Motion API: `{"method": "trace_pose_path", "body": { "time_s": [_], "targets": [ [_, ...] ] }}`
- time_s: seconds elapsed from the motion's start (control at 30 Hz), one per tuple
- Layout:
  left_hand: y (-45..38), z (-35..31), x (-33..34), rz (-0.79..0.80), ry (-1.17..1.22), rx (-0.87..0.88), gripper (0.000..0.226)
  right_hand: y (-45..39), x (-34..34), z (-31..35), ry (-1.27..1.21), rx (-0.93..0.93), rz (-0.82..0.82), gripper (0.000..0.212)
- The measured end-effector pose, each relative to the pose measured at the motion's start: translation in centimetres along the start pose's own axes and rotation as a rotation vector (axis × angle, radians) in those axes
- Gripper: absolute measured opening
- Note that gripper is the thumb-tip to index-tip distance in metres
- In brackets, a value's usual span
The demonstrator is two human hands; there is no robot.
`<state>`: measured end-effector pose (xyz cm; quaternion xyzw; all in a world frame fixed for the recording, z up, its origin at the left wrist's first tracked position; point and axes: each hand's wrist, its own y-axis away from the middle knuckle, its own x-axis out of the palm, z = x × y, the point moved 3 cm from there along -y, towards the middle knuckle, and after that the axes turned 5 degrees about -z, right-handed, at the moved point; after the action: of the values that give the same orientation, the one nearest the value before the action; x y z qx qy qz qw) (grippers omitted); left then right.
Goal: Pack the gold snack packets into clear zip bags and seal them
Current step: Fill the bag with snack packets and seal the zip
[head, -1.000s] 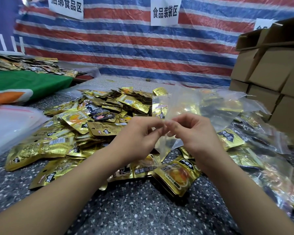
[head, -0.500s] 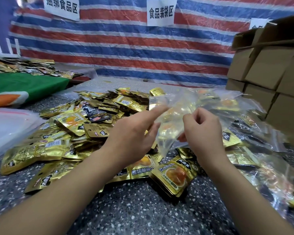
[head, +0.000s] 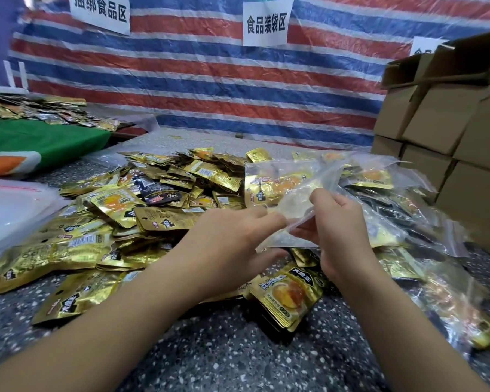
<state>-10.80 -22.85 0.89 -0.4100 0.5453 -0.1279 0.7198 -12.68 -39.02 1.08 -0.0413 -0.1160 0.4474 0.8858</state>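
A clear zip bag (head: 292, 190) is held up over the table's middle, and gold packets show through it. My left hand (head: 232, 244) pinches the bag's near edge with thumb and forefinger. My right hand (head: 337, 230) grips the same edge from the right, fingers curled round the plastic. A big heap of loose gold snack packets (head: 119, 216) covers the table to the left and behind the hands. One small stack of gold packets (head: 286, 292) lies just below my hands.
Filled clear bags (head: 402, 222) pile up at the right. Stacked cardboard boxes (head: 450, 131) stand at the far right. A white sheet of plastic (head: 9, 205) lies at the left edge. A striped tarp wall (head: 210, 80) closes the back. The speckled tabletop (head: 224, 349) shows in front.
My hands first spread apart along the bag's top, then came lower and closer together. My left forefinger, stretched out half a second ago, now pinches the bag's edge.
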Motion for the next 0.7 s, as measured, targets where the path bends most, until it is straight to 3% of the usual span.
{"method": "trace_pose_path", "body": {
  "time_s": [0.07,0.2,0.3,0.43,0.53,0.6,0.7],
  "targets": [
    [-0.1,0.7,0.1,-0.012,-0.021,-0.088,0.017,0.0,-0.1,0.0,-0.013,0.031,-0.01,0.038],
    [-0.1,3.0,-0.6,-0.177,-0.058,-0.259,0.018,-0.4,-0.2,0.5,0.111,-0.05,0.065,0.047],
    [0.2,4.8,-1.0,-0.224,-0.071,-0.363,0.017,0.2,0.1,1.3,0.412,-0.207,0.385,0.05],
    [0.4,6.0,-0.7,-0.204,-0.057,-0.411,0.019,1.2,-0.5,0.7,1.196,-0.342,0.826,0.025],
    [0.5,6.3,-0.4,-0.168,-0.046,-0.412,0.028,1.5,-1.3,-0.1,1.499,-0.267,0.943,0.06],
    [0.4,6.4,-0.3,-0.161,-0.019,-0.387,0.034,1.7,-1.3,-0.2,1.477,-0.2,0.985,0.076],
    [0.4,6.5,0.0,-0.143,0.045,-0.357,0.037,1.7,-1.2,-0.5,1.448,-0.168,1.036,0.081]
  ]
}}
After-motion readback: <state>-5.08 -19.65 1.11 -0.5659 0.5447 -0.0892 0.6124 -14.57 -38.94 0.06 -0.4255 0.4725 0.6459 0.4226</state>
